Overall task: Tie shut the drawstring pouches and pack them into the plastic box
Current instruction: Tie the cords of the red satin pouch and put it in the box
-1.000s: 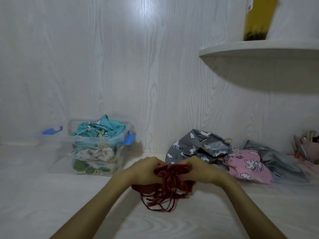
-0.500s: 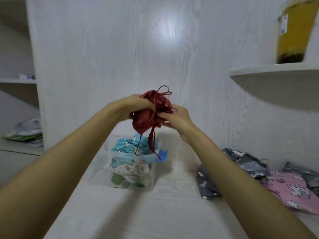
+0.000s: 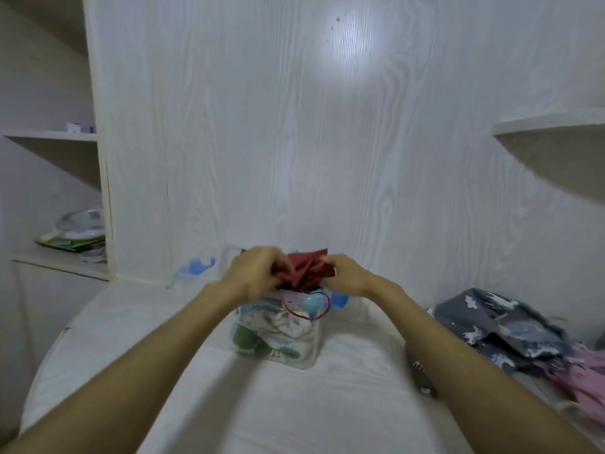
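1. The fingers (image 3: 278, 262) of the left hand (image 3: 253, 273) are curled round the left side of a dark red pouch (image 3: 306, 268), gripping the cloth; the fingers (image 3: 329, 258) of the right hand (image 3: 348, 276) pinch its right side.
2. The red pouch is bunched between both hands right over the open top of the clear plastic box (image 3: 278, 329) — whether it touches the pouches below cannot be told.
3. A thin red drawstring (image 3: 307, 311) hangs from the pouch in a loop down the front of the box.
4. The box stands on the white counter (image 3: 294, 404), near the back wall, and is packed with pouches (teal at the top, cream and green lower down).
5. A blue latch (image 3: 340, 301) shows at the box's right end; another blue latch (image 3: 196, 267) lies to the left on what looks like the clear lid.
6. To the right on the counter lies a heap of loose pouches — a grey printed pouch (image 3: 504, 329) on top, a pink pouch (image 3: 586, 371) beside it at the frame edge.
7. Shelves at far left hold a blurred stack of items (image 3: 77, 234).
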